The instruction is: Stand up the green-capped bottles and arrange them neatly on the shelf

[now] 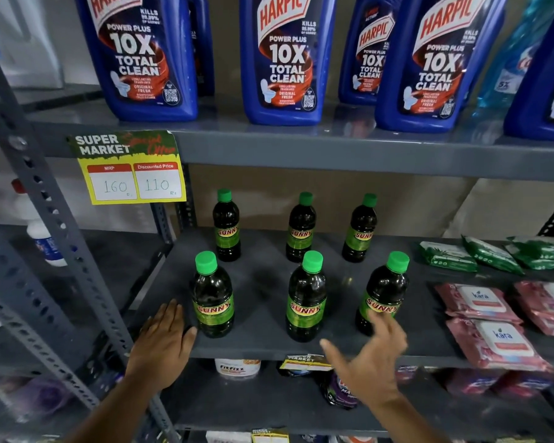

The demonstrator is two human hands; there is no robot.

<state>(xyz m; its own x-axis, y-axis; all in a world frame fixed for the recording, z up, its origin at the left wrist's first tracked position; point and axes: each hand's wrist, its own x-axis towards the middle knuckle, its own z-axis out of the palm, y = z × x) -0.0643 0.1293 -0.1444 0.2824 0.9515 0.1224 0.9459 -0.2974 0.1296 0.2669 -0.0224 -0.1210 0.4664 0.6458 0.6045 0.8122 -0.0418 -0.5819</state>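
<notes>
- Fingers of both hands are spread and grip nothing: left hand (163,343) flat on the shelf (263,346), right hand (370,356) blurred before the front-right bottle (383,295).
- Six green-capped bottles (306,298) stand upright in two rows; judged nearly done, so nudge gently to even the spacing.

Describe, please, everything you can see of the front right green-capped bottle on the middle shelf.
The front right bottle stands upright near the front edge of the grey shelf, rightmost in the front row of three. It looks like clear plastic holding dark liquid, with a bright green screw cap and a green and yellow label reading SUNNY in red. The right hand, open and blurred, hides its lower front; whether the fingers touch it cannot be told.
</notes>
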